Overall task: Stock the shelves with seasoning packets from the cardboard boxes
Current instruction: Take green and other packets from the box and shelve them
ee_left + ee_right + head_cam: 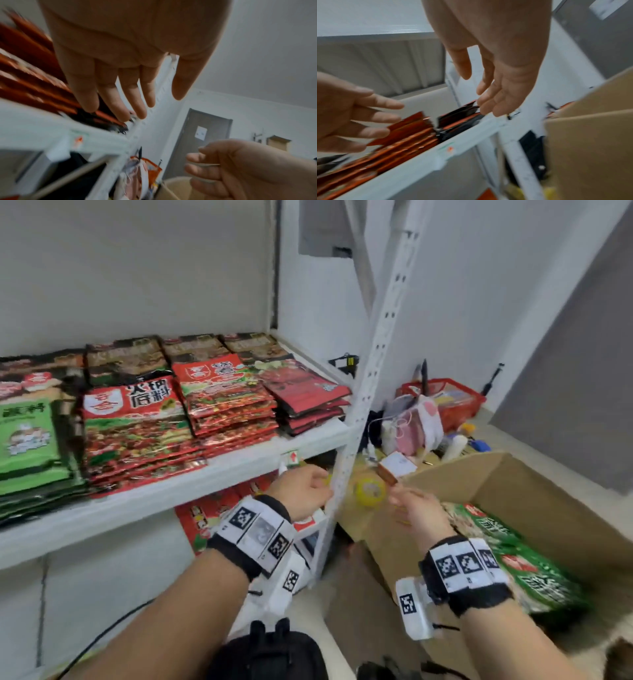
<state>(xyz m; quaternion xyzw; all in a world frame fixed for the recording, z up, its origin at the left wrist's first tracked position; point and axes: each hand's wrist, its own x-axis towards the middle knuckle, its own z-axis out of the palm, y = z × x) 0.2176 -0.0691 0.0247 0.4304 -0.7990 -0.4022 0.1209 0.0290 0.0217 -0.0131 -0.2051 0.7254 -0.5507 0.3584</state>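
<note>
Head view: both hands empty and between loads. Left hand (pixel 301 491) hangs just below the front lip of the white shelf (pixel 171 491), fingers loose; right hand (pixel 416 508) sits beside it, past the slotted upright (pixel 359 405), relaxed and holding nothing. Red seasoning packets (pixel 137 422) lie stacked flat on the shelf above and left of the left hand, green ones further left. More green packets (pixel 513 559) lie in the open cardboard box (pixel 513 474), below and right of the right hand. Judged step: reaching back to the box for the next batch; the right hand would need to drop in and close on a few slick, flat packets together. Left wrist view: left-hand fingers (pixel 109 94) straight and spread, carrying nothing; red stacks blur past on their far side. Right wrist view: right-hand fingers (pixel 496 94) loosely extended, empty, box wall close by, shelf edge just beyond the fingertips. Room: white walls, grey door (pixel 202 142), red basket (pixel 445 398) and bagged clutter on the floor beyond the box.
</note>
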